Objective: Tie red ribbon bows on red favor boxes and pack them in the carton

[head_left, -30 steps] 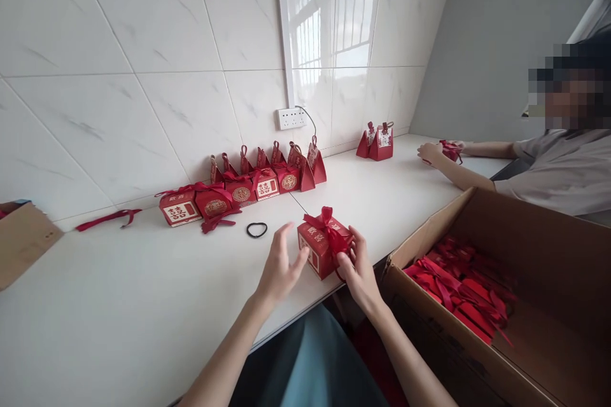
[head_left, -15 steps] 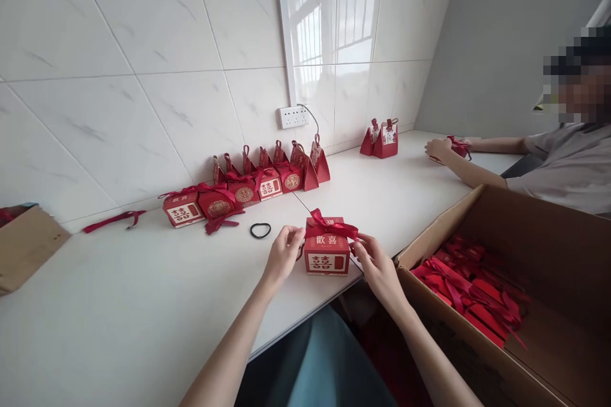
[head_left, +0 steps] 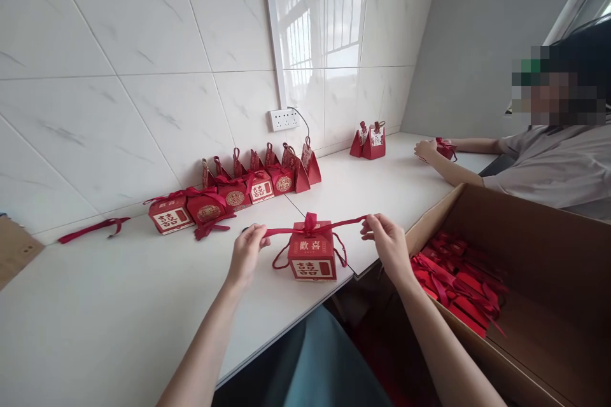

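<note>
A small red gift box [head_left: 312, 255] with gold and white lettering stands upright near the table's front edge. Across its top runs a red ribbon [head_left: 310, 227], knotted in the middle with a small loop standing up. My left hand [head_left: 247, 253] pinches the ribbon's left end, and my right hand [head_left: 386, 243] pinches its right end. Both ends are stretched out sideways above the box. Dark red cord handles hang at the box's two sides, touched by neither hand. A black hair tie behind my left hand is mostly hidden.
Several red boxes [head_left: 205, 205] line the tiled wall, with a loose ribbon [head_left: 93, 230] to their left. An open carton [head_left: 432, 213] at right holds red ribboned boxes. A co-worker's hands [head_left: 427, 151] hold another red box. A power strip [head_left: 284, 119] hangs on the wall.
My hands have moved apart from the box's sides, drawing the ribbon ends outward. The flat bow is now a small upright loop with straight tails. The view has shifted slightly right.
</note>
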The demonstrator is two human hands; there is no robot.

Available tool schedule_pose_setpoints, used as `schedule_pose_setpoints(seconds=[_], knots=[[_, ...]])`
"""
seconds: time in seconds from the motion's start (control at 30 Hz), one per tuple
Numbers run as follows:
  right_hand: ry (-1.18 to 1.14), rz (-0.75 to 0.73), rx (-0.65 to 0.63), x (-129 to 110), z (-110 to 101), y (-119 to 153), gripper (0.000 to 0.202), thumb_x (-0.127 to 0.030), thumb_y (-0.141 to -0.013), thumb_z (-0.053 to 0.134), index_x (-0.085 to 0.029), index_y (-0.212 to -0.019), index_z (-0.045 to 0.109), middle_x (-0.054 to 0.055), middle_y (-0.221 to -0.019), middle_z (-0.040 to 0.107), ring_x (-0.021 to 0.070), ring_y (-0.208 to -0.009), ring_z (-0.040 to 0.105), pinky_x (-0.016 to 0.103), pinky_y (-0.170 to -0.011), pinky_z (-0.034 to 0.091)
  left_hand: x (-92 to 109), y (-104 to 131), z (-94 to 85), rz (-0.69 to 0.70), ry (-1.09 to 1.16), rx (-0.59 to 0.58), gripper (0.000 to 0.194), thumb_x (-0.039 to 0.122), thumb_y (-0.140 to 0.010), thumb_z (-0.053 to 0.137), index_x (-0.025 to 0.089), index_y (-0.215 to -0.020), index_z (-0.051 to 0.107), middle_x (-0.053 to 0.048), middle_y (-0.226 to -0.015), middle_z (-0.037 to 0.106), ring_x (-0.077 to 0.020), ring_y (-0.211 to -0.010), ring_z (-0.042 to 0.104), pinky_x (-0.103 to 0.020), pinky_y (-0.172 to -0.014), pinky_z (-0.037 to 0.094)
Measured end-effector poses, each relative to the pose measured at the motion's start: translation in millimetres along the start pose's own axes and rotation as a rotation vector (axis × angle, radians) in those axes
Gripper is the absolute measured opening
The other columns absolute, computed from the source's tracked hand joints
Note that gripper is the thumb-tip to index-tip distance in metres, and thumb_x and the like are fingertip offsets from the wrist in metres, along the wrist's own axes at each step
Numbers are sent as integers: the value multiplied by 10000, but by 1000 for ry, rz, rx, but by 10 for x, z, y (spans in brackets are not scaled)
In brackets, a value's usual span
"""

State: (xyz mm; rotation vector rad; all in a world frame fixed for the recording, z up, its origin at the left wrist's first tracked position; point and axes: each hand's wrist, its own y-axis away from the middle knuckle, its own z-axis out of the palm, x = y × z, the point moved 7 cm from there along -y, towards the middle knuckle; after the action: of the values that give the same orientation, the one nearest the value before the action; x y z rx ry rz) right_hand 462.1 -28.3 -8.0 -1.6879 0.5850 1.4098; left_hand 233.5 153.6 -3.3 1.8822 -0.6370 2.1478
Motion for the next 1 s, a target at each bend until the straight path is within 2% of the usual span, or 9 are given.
schedule_pose_setpoints(seconds=[0.13, 0.33, 0.47, 0.57, 0.67, 0.77, 0.83, 0.9, 1.0], knots=[[-135, 6, 120, -67, -227, -80, 329, -473, -740, 595, -169, -617, 571, -6, -611, 542, 109, -579, 523, 229, -535, 475, 210, -39, -250, 25, 102, 62, 318, 366, -647, 657, 186, -553, 413, 55, -562, 364, -107, -597, 483, -253, -644, 481], [-328, 53, 246, -158, -459, -163, 250, -405, -645, 703, -178, -592, 611, -18, -617, 534, 104, -619, 531, 201, -514, 514, 396, -67, -574, -47, 407, 209, 128, 263, -639, 646, 164, -683, 578, -15, -744, 613, -152, -749, 602, -258, -635, 523], [-499, 89, 148, -246, -399, -240, 236, -374, -622, 739, -171, -603, 620, 40, -784, 647, 173, -771, 627, 295, -626, 576, 491, -52, -663, -62, 568, 238, 87, 239, -669, 615, 182, -663, 550, -12, -766, 650, -176, -799, 640, -288, -674, 541], [-579, 114, 48, -311, -317, -271, 232, -361, -637, 736, -162, -614, 617, 80, -840, 688, 207, -791, 659, 331, -656, 579, 537, -38, -695, -44, 604, 239, 114, 237, -667, 621, 183, -648, 521, 24, -669, 604, -151, -734, 639, -279, -677, 539], [-585, 112, 42, -360, -374, -242, 222, -339, -637, 734, -174, -598, 589, 14, -652, 636, 157, -631, 640, 309, -617, 573, 527, -47, -746, -34, 532, 199, 173, 260, -661, 619, 189, -628, 466, 64, -561, 490, -111, -594, 582, -274, -657, 529], [-569, 105, -112, -430, -398, -159, 384, -457, -699, 641, -194, -485, 462, -48, -462, 480, 100, -385, 508, 305, -531, 541, 521, -58, -903, 53, 151, 266, 203, 352, -704, 542, 200, -644, 421, 36, -600, 501, -137, -566, 562, -328, -643, 516], [-501, 95, -240, -461, -343, -88, 473, -566, -745, 519, -207, -459, 401, -44, -427, 446, 103, -332, 467, 314, -503, 510, 536, -39, -959, 146, -106, 361, 183, 367, -733, 510, 205, -711, 427, -4, -718, 557, -183, -702, 603, -353, -706, 499], [-338, 91, -293, -433, -221, -32, 489, -621, -752, 462, -212, -487, 417, -27, -452, 475, 128, -373, 513, 316, -520, 490, 513, -14, -850, 216, -230, 375, 175, 351, -740, 539, 211, -798, 450, -25, -868, 586, -207, -892, 593, -348, -812, 462], [111, 72, -363, -300, 137, 49, 457, -631, -746, 483, -203, -589, 503, 16, -575, 569, 165, -537, 580, 309, -583, 462, 362, -2, -348, 221, -333, 117, 206, 340, -691, 640, 206, -787, 518, -27, -923, 616, -213, -969, 568, -325, -891, 415]])
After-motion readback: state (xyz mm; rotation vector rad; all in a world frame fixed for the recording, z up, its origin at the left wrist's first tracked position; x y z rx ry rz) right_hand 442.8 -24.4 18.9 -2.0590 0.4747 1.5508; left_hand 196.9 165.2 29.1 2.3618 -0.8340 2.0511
